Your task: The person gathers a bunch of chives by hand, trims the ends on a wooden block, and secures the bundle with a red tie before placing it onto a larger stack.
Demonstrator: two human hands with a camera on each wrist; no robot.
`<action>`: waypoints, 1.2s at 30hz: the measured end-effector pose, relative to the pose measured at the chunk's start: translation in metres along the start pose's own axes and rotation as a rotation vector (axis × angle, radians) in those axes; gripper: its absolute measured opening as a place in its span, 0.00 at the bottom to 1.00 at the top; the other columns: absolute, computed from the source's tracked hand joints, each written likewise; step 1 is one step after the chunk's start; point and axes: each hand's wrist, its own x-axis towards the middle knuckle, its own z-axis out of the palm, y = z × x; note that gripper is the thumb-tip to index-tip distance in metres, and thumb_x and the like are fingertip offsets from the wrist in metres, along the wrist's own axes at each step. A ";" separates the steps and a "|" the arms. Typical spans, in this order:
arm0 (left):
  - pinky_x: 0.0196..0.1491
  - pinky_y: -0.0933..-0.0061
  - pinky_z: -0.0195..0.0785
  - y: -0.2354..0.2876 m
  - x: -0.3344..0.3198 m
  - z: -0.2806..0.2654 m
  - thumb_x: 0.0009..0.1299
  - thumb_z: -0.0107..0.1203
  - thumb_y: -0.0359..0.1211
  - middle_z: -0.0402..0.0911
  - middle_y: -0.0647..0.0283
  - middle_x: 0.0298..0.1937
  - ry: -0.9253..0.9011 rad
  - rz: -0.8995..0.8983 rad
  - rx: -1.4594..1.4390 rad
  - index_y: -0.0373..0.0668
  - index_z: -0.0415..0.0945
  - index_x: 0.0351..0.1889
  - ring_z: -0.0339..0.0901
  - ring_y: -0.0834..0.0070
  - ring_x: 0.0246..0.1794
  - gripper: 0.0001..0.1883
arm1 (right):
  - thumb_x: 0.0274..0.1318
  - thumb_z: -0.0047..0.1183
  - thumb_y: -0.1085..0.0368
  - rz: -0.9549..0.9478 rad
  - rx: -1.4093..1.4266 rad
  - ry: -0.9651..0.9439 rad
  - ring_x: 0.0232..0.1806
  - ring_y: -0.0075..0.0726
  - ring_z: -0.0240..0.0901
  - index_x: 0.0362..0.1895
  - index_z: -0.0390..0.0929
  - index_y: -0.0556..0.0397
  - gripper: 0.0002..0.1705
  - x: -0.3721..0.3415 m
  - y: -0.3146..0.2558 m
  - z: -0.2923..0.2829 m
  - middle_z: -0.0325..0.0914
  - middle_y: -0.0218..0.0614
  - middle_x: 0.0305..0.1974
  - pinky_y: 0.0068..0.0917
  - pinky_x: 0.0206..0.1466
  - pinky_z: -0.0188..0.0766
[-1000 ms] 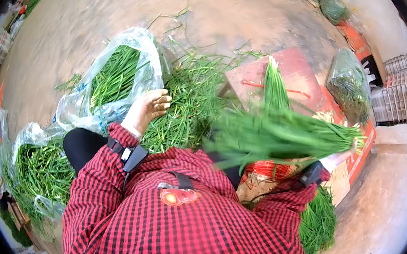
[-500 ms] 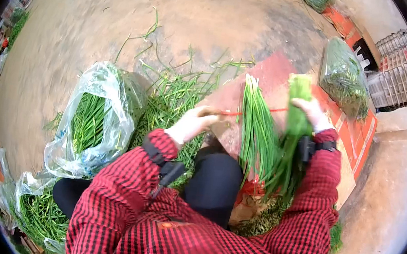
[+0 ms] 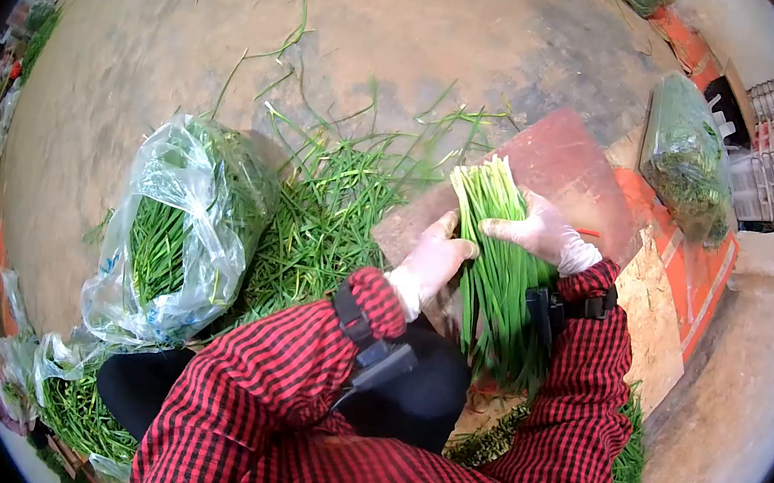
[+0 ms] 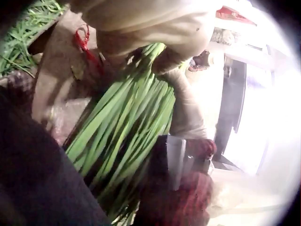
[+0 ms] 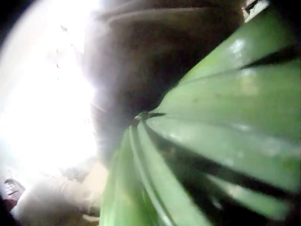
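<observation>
Head view shows pale stem ends (image 3: 491,179), hidden in left wrist view, of garlic chives (image 3: 503,287) over the red board (image 3: 579,163); left hand (image 3: 433,256) and right hand (image 3: 536,231) grip them, thumbs on top, other fingers' spread unclear

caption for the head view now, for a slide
Both gloved hands grip a bunch of green stalks over a reddish board.

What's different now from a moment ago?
The left hand moved right, away from the clear bag, and now grips the green stalks. The right hand brought its bunch left, alongside the other one. The red board and clear bag stayed put.
</observation>
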 end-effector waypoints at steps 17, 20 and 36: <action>0.74 0.64 0.54 0.003 -0.040 -0.050 0.70 0.57 0.29 0.62 0.48 0.75 0.053 0.034 0.260 0.30 0.50 0.76 0.61 0.61 0.74 0.39 | 0.64 0.58 0.46 -0.017 -0.032 0.500 0.70 0.47 0.64 0.69 0.63 0.70 0.43 -0.016 0.018 0.007 0.69 0.57 0.66 0.35 0.73 0.58; 0.71 0.67 0.58 0.022 -0.071 -0.102 0.72 0.56 0.30 0.72 0.55 0.68 -0.081 0.068 0.389 0.33 0.65 0.70 0.67 0.69 0.68 0.28 | 0.64 0.59 0.49 -0.035 -0.085 0.582 0.66 0.44 0.69 0.66 0.68 0.67 0.38 -0.034 -0.002 0.001 0.72 0.53 0.64 0.35 0.70 0.62; 0.56 0.74 0.69 0.011 -0.490 -0.517 0.71 0.54 0.30 0.85 0.64 0.48 1.098 0.138 0.275 0.37 0.81 0.54 0.80 0.76 0.48 0.15 | 0.57 0.58 0.55 -0.697 -0.611 -0.340 0.54 0.49 0.78 0.60 0.75 0.54 0.29 0.109 -0.209 0.397 0.80 0.48 0.51 0.38 0.59 0.73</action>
